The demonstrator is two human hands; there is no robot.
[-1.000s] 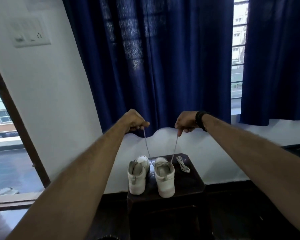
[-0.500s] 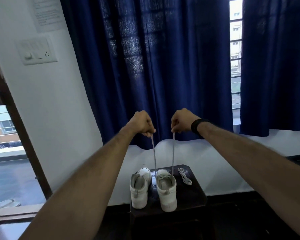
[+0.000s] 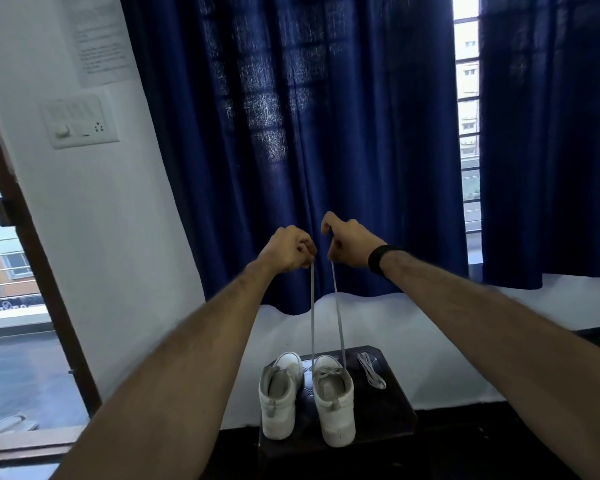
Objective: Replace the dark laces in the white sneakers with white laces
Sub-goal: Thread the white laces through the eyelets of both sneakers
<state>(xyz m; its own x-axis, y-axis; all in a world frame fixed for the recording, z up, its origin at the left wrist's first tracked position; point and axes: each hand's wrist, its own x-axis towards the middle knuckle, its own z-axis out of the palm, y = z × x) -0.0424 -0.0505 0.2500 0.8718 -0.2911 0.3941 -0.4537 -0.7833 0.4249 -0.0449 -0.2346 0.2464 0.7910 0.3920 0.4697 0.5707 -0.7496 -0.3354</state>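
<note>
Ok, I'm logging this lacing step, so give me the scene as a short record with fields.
left hand: pinches one end of the lace
right hand: pinches the other end
lace: both ends pulled up, running to the right sneaker
right sneaker: upright on the stool, being laced
left sneaker: beside it, no lace seen
spare lace: bundled on the stool
stool: dark

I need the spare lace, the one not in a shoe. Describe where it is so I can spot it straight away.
Find the dark stool below the blue curtain. Two white sneakers stand on it side by side; the right sneaker has its lace ends pulled up by both hands. The spare lace is the pale folded bundle lying flat on the stool, right of that sneaker, with no hand on it.
</note>
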